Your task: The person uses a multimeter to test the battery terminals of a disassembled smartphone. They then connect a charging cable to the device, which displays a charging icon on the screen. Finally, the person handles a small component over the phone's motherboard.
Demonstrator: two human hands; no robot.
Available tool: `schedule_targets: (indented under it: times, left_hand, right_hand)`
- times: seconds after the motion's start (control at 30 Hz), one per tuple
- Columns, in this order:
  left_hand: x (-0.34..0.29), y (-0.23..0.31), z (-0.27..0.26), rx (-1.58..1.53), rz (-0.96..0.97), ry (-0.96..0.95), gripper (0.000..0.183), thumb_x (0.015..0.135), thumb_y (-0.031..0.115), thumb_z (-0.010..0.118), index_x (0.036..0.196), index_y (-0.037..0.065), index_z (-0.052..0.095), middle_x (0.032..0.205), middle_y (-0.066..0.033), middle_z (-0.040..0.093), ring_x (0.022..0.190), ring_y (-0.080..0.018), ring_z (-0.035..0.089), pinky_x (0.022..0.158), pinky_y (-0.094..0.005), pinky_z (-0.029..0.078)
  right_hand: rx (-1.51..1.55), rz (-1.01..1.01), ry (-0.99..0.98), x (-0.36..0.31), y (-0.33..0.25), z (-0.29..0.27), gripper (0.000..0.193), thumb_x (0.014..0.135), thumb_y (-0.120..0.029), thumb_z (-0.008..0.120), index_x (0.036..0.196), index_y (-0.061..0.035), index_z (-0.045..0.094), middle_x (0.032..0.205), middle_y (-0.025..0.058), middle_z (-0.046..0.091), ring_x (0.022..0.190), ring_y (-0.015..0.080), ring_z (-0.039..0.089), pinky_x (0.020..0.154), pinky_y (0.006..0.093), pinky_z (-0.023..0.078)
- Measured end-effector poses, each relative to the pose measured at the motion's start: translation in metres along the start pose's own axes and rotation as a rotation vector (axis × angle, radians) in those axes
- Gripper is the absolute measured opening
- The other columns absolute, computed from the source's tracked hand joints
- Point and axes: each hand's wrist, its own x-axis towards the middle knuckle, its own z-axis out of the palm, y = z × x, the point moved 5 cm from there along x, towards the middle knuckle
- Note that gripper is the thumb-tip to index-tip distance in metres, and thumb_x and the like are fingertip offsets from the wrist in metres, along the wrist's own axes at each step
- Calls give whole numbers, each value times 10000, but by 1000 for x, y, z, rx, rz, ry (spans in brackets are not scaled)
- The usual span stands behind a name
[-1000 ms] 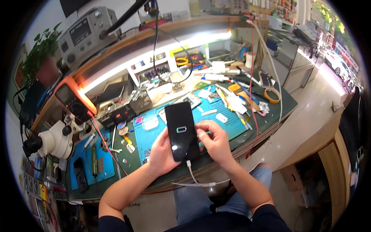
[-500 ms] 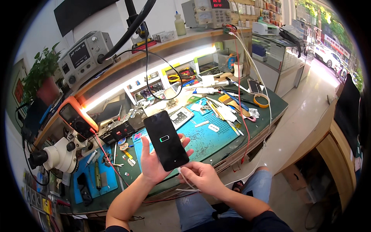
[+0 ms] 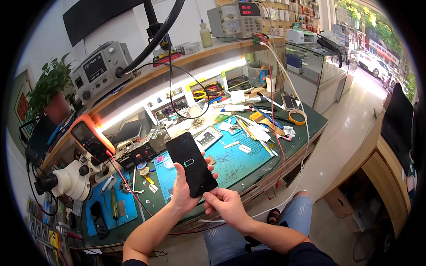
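Observation:
A black smartphone (image 3: 191,166) lies tilted in my left hand (image 3: 182,193), thumb along one side and fingertips wrapped round the other. Its dark screen shows a battery symbol with a small green fill. At the phone's bottom edge my right hand (image 3: 227,207) is closed in a pinch on the end of a white charging cable (image 3: 266,209). My fingers hide the plug, so how far it sits in the port cannot be seen. Below the phone spreads a blue repair mat (image 3: 242,166) on the green workbench.
Tweezers, brushes and loose parts crowd the bench's far side, near a yellow tape roll (image 3: 297,117). An orange-edged multimeter (image 3: 91,138) and a white microscope (image 3: 71,181) stand at left. A power supply (image 3: 235,21) sits on the shelf; a black cable (image 3: 208,95) loops above the bench.
My right fingers have moved up against the phone's bottom edge, and the white plug that showed there is now covered. The battery symbol stays lit. The view has shifted slightly.

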Motion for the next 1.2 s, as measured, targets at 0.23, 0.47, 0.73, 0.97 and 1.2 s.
schedule_targets:
  times: [0.23,0.47,0.73,0.97,1.2]
  left_hand:
    - [-3,-1,2,16,62,56,864,939,690,456,1495,39,341,1232,-83,538,1110,-200,568,993,-416,527]
    - [-4,-1,0,20,74,31,850,928,650,518,1479,32,321,1263,-105,538,1140,-216,577,1024,-429,520]
    - [-4,-5,-3,15,64,13,859,912,664,531,1469,42,327,1237,-96,537,1124,-217,584,1007,-427,531]
    - [-2,1,-1,87,111,60,909,880,738,491,1490,81,339,1233,-79,547,1172,-205,571,1089,-439,489]
    - [-2,-1,-8,4,61,56,922,876,759,464,1495,88,333,1261,-105,546,1195,-228,574,1109,-472,472]
  right_hand:
    - [34,11,33,-4,-1,-2,254,999,-222,658,1052,22,702,820,44,702,669,96,663,609,225,521]
    - [-7,-8,21,-5,-8,1,235,996,-197,660,1043,28,708,808,45,706,667,101,668,612,228,526]
    - [-13,16,-21,0,-6,-4,227,998,-190,657,1024,30,706,804,45,705,662,101,670,619,230,529]
    - [12,18,-11,-1,-5,2,275,1018,-221,626,1088,40,680,872,79,723,722,123,694,656,245,548]
    - [-73,28,-18,-9,-7,0,306,1028,-234,606,1112,53,673,890,96,727,761,142,707,690,262,566]
